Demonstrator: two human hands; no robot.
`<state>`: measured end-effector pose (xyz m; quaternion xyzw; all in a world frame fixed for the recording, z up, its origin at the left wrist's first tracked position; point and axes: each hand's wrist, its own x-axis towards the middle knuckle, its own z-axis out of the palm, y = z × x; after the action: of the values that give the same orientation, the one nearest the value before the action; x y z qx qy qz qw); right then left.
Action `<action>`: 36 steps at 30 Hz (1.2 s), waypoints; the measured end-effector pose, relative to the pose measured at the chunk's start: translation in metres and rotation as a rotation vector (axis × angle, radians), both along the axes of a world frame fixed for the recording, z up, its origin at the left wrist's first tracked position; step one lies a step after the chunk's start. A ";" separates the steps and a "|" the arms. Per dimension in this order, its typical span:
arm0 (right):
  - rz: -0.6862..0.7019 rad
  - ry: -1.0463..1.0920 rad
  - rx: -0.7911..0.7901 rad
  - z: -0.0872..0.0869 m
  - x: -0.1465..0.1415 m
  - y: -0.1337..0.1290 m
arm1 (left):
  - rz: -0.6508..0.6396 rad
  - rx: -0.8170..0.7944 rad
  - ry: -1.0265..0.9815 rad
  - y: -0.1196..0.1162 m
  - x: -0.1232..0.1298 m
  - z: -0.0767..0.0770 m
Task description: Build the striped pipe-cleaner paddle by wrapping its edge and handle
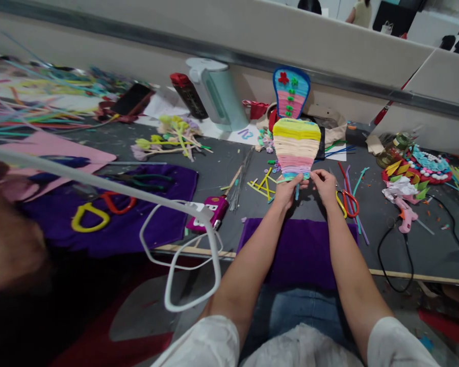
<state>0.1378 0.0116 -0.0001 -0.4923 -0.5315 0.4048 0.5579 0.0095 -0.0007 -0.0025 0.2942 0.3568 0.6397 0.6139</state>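
Both hands nr each other at narrow lower end of striped panel (pixel 296 145), which stands up over the dark worktop (pixel 222 176), wide yellow edge uppermost, cream & pink bands below, blue-green at the bottom. L hand (pixel 288 191) pinched on the bottom edge, thumb to front; R hand (pixel 325 186) at opp. corner, fingertips touching edge, but can't tell if closed on it or just pressing. Short blue stem end (pixel 297 192) pokes down btwn the hands. Step in hand, my read: fitting or tidying a fuzzy strip along the narrow end; rows above look laid side by side, so body of panel prob. mostly done. Next move would call for L keeping panel steady while R presses strip flush, then a trim if any end overhangs; orange-and-yellow scissors (pixel 350 204) lie just beside R hand, w/ loose stems (pixel 361 232) around them. Pink glue gun (pixel 407 216) further R, if bonding needed. Cut yellow pieces (pixel 265 186) lie L of L hand. Blue-edged panel (pixel 291 92) w/ green & red bits rises behind. Risk: narrow end may bend if squeezed hard.
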 end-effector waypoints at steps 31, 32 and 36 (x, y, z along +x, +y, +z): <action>0.094 0.438 -0.162 0.002 0.007 0.001 | -0.045 -0.011 0.047 -0.001 -0.011 -0.001; 0.090 0.437 -0.154 0.003 0.006 0.000 | -0.040 -0.008 0.050 -0.001 -0.011 -0.001; 0.122 0.471 -0.116 0.009 0.004 -0.005 | -0.021 0.007 0.049 -0.002 -0.011 0.000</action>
<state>0.1417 0.0068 0.0088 -0.3825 -0.3913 0.5710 0.6120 -0.0012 -0.0022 -0.0026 0.3157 0.3661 0.6270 0.6108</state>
